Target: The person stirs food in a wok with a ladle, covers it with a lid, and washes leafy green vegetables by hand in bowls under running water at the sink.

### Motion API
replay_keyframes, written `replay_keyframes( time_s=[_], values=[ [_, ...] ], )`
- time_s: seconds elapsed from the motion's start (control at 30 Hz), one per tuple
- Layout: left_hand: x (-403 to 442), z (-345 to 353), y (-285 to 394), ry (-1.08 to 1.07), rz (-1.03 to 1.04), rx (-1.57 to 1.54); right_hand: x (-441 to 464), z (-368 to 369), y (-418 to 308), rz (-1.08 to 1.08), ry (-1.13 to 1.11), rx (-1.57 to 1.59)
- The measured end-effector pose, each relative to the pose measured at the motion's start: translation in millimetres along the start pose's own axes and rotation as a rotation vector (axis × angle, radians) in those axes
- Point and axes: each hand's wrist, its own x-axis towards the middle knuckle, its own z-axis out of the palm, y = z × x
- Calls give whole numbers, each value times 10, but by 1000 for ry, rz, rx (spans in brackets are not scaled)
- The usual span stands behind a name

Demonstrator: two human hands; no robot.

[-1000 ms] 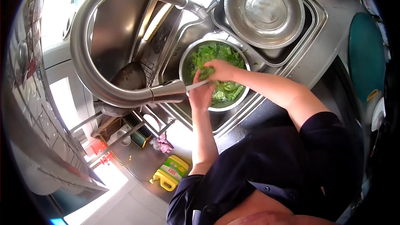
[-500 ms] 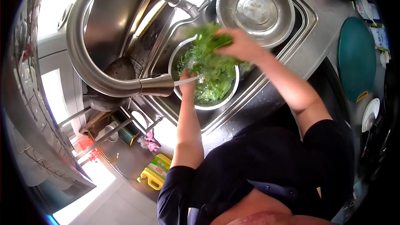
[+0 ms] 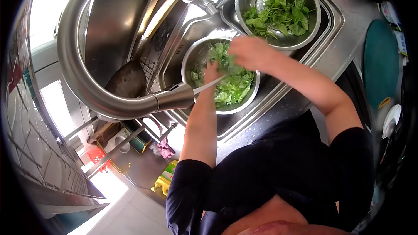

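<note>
Wet leafy greens [image 3: 235,89] lie in water in a steel bowl [image 3: 186,63], which stands in the sink. My left hand [image 3: 211,74] reaches into this bowl and touches the greens; leaves and blur partly hide its fingers. Over the bowl's far right side, my right hand [image 3: 250,53] is closed on a bunch of greens, somewhat smeared by motion. A thin stream runs from the faucet [image 3: 176,97] across my left wrist. A second steel bowl [image 3: 317,21] at the upper right holds a loose heap of picked leaves [image 3: 283,11].
The faucet's thick curved neck [image 3: 69,39] arches left of my arms. A dark wok [image 3: 127,80] sits beyond the sink's left side. At the right is a green oval board [image 3: 381,63]. A yellow bottle [image 3: 164,179] stands low on the left.
Greens now lie in the second bowl, which held none before. My right hand has turned back over the first bowl, where fewer greens remain. The view has shifted slightly.
</note>
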Motion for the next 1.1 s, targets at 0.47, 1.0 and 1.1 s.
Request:
replay_keyframes(
  time_s=[0.47,1.0,1.1],
  values=[
    [-764,1,-201,344,-141,-289,572,1741,313,59,-80,-249],
    [-291,104,-331,66,-274,-1465,791,1810,409,203,-146,718],
    [-380,-405,-76,74,-463,-1706,882,1387,357,160,-220,615]
  ],
)
